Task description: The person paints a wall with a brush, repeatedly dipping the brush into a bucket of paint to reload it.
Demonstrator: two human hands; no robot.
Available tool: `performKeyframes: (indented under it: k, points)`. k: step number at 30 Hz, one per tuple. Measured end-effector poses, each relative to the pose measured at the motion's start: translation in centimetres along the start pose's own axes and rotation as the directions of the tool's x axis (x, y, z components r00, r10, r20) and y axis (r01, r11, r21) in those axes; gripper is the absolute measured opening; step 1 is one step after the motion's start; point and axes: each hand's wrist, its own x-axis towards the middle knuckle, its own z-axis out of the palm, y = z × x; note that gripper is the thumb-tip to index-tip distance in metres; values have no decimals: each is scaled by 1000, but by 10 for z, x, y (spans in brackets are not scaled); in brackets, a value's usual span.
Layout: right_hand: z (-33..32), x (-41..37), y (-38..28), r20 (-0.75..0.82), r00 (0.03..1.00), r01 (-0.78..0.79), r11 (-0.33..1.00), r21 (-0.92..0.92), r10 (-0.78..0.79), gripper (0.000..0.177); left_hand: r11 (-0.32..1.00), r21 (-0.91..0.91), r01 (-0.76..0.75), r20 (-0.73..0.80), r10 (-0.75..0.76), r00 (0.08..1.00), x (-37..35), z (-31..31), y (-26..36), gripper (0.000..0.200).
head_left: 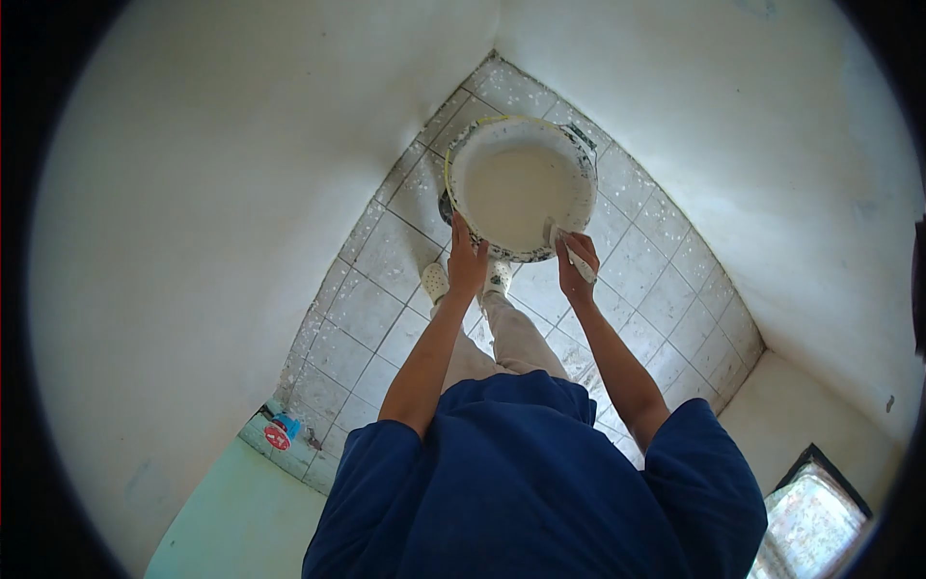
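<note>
A large round bucket (pixel 590 198) stands on the tiled floor, its rim spattered with dark and white marks. Cream-white paint (pixel 516 193) lies inside it. My left hand (pixel 468 262) is at the near left of the bucket, with the rim between its fingers and thumb. In my right hand (pixel 577 259), at the near right rim, is a paintbrush (pixel 583 267) with a pale handle. The brush's head is at the inner edge of the bucket, by the paint; its bristles are only partly visible.
Pale walls meet in a corner beyond the bucket. White spots dot the floor tiles (pixel 367 309). My shoes (pixel 435 282) are close below the bucket. A small red and blue item (pixel 279 432) lies by the left wall, and a bright window (pixel 815 516) shows at lower right.
</note>
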Motion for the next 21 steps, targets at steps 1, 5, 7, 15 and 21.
performKeyframes:
  k: [1,5,7,15,21]
  points:
    - [0,-5,10,-15,999,-50,999,-1,50,19,1000,8,-15,12,15,1000,-3,1,-3,80]
    - [14,-10,56,195,805,-536,545,645,560,42,991,-97,96,107,-85,991,-7,-5,-27,85]
    - [5,-1,50,220,796,-541,501,675,564,42,999,22,31,156,-34,987,-13,-16,-39,85]
    - [-41,50,-49,234,875,-413,405,816,423,42,982,-177,71,-4,-73,997,-120,-212,31,51]
    - [-41,98,-203,171,952,-248,311,918,253,49,963,-268,-25,-279,-53,959,-219,-357,49,36]
